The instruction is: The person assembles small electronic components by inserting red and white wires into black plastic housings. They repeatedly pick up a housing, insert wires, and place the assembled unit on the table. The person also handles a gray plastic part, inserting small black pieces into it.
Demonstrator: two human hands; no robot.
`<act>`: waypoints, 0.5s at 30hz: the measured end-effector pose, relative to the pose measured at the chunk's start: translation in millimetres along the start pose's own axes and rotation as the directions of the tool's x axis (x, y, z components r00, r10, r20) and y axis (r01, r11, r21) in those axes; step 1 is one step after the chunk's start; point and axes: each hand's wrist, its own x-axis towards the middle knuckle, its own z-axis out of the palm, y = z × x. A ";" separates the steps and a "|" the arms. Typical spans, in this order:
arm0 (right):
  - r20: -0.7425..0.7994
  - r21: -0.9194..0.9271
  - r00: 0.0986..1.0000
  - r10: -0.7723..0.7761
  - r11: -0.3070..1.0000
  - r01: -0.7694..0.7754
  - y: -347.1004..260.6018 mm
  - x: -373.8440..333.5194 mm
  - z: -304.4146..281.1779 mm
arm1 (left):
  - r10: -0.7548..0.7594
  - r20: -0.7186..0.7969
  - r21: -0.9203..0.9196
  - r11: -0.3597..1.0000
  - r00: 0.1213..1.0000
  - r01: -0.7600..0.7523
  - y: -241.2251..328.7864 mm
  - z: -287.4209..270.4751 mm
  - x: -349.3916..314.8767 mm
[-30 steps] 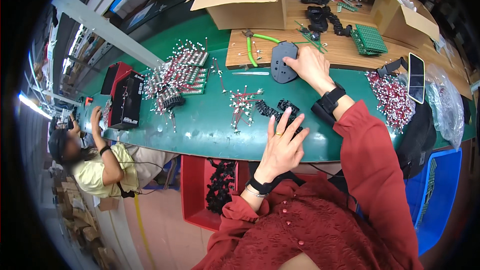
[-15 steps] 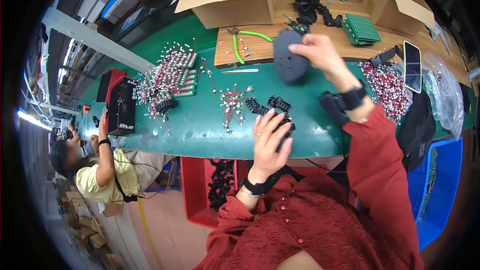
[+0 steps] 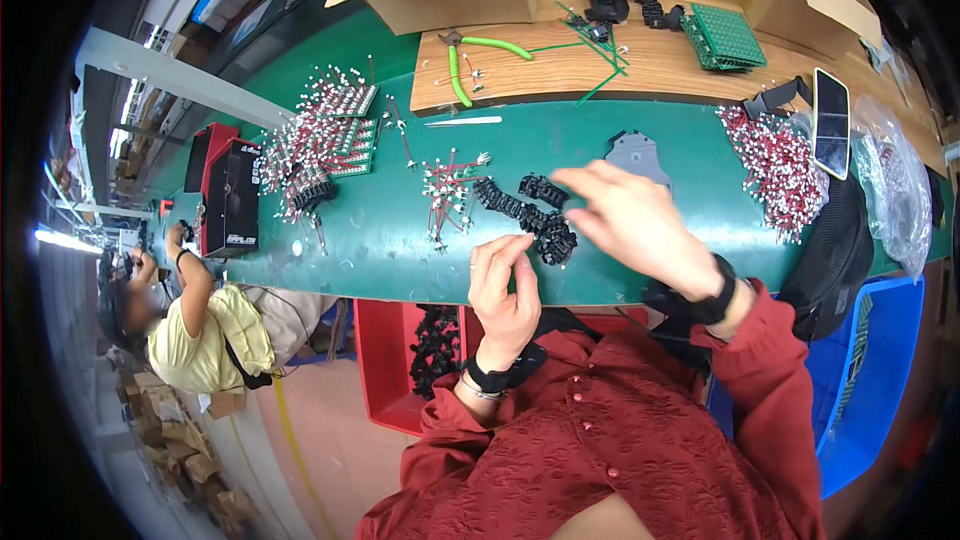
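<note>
My right hand (image 3: 640, 225) reaches over the green table, its fingers apart and nothing seen in them. Its fingertips are beside a pile of small black ribbed parts (image 3: 545, 225). A grey flat plate (image 3: 640, 155) lies on the table just beyond that hand, partly hidden by it. At the near edge of the pile, my left hand (image 3: 505, 290) is closed with thumb and fingertips together; whatever they hold, if anything, is too small to make out. Left of the black parts lies a small heap of red wires with white connectors (image 3: 447, 195).
Circuit boards with red wires (image 3: 335, 135) are stacked at left. On the wooden board (image 3: 560, 80) lie green-handled pliers (image 3: 455, 65) and green boards (image 3: 725, 37). A phone (image 3: 831, 125) stands by a red-white wire pile (image 3: 770, 175). A co-worker (image 3: 205, 330) sits at left.
The grey plate, held up in my right hand before, now lies on the table, let go. That hand has come down toward the black parts. My left fingers have closed from spread to pinched.
</note>
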 end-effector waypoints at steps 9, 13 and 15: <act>0.019 0.186 1.000 -0.023 0.982 0.019 22.2 42.4 28.7 | 0.151 0.142 0.003 0.988 0.978 -0.153 6.4 2.5 14.0; 0.004 0.746 0.999 0.040 0.665 -0.029 25.3 0.6 -4.7 | -0.235 0.137 -0.476 0.836 0.962 0.272 24.4 -4.2 10.0; -0.028 0.875 0.997 0.076 0.484 -0.012 27.1 -26.7 -11.1 | -0.353 0.361 -0.707 0.500 0.863 0.500 40.1 10.8 17.6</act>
